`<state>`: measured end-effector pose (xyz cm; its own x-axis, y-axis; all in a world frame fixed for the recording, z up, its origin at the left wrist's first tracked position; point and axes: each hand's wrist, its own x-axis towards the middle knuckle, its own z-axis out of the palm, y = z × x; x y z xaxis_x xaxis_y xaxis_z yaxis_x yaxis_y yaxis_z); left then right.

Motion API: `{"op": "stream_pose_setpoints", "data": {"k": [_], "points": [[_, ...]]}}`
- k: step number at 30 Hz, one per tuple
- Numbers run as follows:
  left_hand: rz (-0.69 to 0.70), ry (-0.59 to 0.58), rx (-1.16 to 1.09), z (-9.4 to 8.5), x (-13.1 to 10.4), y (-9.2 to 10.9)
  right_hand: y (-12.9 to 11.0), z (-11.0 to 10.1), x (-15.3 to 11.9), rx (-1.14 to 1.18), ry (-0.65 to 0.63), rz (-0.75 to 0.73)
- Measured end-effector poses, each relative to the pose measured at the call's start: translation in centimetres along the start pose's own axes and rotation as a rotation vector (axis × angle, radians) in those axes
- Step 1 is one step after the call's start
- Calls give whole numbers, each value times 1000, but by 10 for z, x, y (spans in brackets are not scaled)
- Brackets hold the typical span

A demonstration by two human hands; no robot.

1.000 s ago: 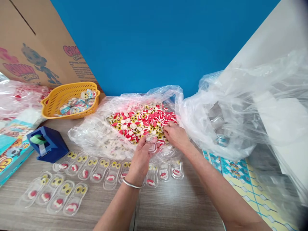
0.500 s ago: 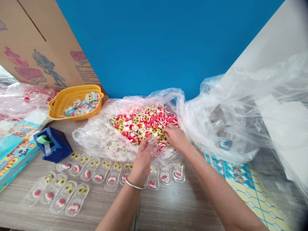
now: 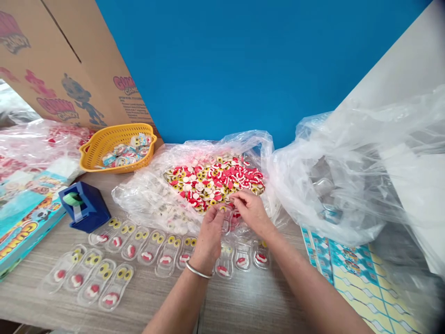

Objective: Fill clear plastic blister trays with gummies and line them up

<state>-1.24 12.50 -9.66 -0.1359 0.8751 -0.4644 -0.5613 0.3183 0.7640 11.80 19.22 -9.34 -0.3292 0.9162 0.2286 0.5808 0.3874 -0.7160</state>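
My left hand [image 3: 208, 239], with a metal bangle at the wrist, holds a small clear plastic tray [image 3: 226, 223]. One yellow gummy eye [image 3: 223, 209] shows at the top of that tray. Close beside it, my right hand [image 3: 253, 212] is pinched on a small pale piece, apparently a gummy eye, partly hidden by the fingers. Both hands are at the near edge of an opened clear bag [image 3: 139, 199] heaped with loose gummy candies [image 3: 208, 178], yellow eyes and red-and-white teeth. Rows of clear trays [image 3: 166, 257] with eyes and teeth lie in front.
A yellow basket [image 3: 91, 157] with wrapped candies stands at the back left, near a blue tape dispenser [image 3: 85, 206] and a printed box [image 3: 31, 227]. A cardboard box [image 3: 86, 55] rises behind. Plastic bags [image 3: 295, 185] and printed sheets [image 3: 361, 283] lie right.
A yellow gummy eye now shows in the tray in my left hand. My right hand has come out of the candy pile towards the tray, pinching a piece. The view has shifted slightly.
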Motion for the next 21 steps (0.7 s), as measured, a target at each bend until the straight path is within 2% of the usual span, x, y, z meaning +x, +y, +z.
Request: {"op": "stream_pose_setpoints", "data": {"k": [3,6,8,11,13,15,17,19,21], "points": [[0,27,-21,-1,1,-1,6,-2,9,-228,-68,75],[10,29,-29,0,0,-1,3,1,16,-442,-212,62],[9,27,-16,1,0,0,2,4,20,-500,-264,50],[-1,23,-27,1,0,0,2,4,20,-408,-200,87],[4,22,-59,1,0,-1,2,-1,15,-205,-142,107],[32,20,-91,0,0,-2,-3,-6,5,60,-182,133],[64,11,-109,-1,0,-4,-11,-10,-7,252,-274,157],[84,-1,-106,-2,-1,-7,-19,-10,-17,240,-293,132],[95,-9,-95,-2,-2,-9,-23,-8,-22,51,-224,82]]}}
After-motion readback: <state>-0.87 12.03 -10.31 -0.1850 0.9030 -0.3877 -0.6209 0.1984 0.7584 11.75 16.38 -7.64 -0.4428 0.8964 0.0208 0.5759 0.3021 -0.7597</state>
